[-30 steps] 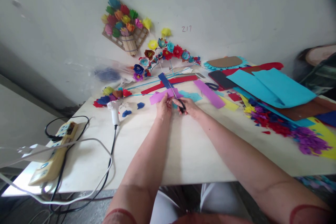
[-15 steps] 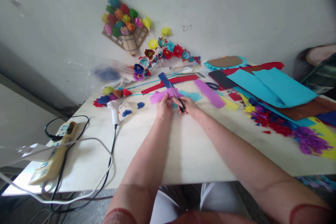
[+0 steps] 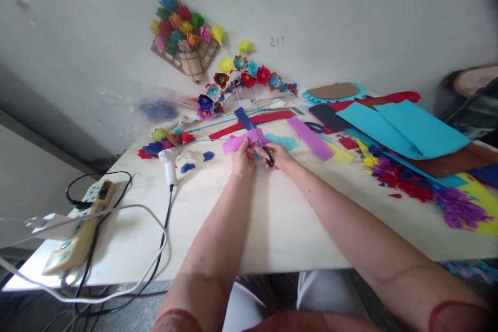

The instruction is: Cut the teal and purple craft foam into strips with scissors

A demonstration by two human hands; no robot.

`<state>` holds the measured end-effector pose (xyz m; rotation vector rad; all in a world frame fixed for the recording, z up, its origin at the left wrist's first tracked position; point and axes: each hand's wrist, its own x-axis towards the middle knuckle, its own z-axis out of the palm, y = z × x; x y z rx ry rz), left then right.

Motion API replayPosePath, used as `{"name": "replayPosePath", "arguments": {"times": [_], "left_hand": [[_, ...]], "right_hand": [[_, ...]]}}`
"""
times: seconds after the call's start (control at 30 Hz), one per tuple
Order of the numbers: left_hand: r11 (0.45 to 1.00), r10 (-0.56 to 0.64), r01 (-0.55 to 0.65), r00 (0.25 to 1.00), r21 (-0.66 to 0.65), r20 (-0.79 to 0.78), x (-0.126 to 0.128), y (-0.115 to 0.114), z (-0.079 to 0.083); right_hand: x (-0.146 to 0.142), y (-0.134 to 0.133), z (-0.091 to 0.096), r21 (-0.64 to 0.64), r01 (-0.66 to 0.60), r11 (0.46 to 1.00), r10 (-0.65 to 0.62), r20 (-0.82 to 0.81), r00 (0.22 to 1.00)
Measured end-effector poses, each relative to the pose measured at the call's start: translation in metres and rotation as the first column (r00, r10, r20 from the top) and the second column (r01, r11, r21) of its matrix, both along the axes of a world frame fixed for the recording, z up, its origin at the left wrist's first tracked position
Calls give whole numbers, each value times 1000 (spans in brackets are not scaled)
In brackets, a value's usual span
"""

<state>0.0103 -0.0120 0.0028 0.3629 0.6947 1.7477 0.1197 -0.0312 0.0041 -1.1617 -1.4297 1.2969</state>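
My left hand (image 3: 244, 159) pinches the near edge of a purple paper strip (image 3: 233, 144) above the table. In my right hand (image 3: 279, 158) are black-handled scissors (image 3: 266, 153), their blades pointing away from me and lying across the purple strip. How far the blades are parted is too small to tell. Just beyond the strip lies a dark blue paper strip (image 3: 244, 119). A light blue paper piece (image 3: 283, 141) rests to the right of the scissors. Two cut blue petals (image 3: 208, 156) lie left of my left hand.
A white glue gun (image 3: 169, 167) stands at the left near a power strip (image 3: 80, 228) with trailing cables. Paper flowers (image 3: 249, 78) line the back by the wall. Stacked blue sheets (image 3: 424, 129), a phone (image 3: 329, 117) and a pile of paper scraps (image 3: 420, 181) fill the right side.
Hardly anything differs. My right hand and the scissors have shifted very slightly; my left hand keeps its hold on the purple strip.
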Motion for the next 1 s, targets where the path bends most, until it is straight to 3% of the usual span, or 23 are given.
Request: {"name": "replayPosePath", "arguments": {"times": [0.47, 1.0], "left_hand": [[1000, -8, 9, 999, -27, 33, -3, 0, 0], [999, -15, 16, 1000, -51, 25, -3, -1, 3]], "right_hand": [[-3, 3, 0, -2, 55, 999, -55, 49, 997], [4, -4, 7, -57, 10, 998, -9, 21, 1000]]}}
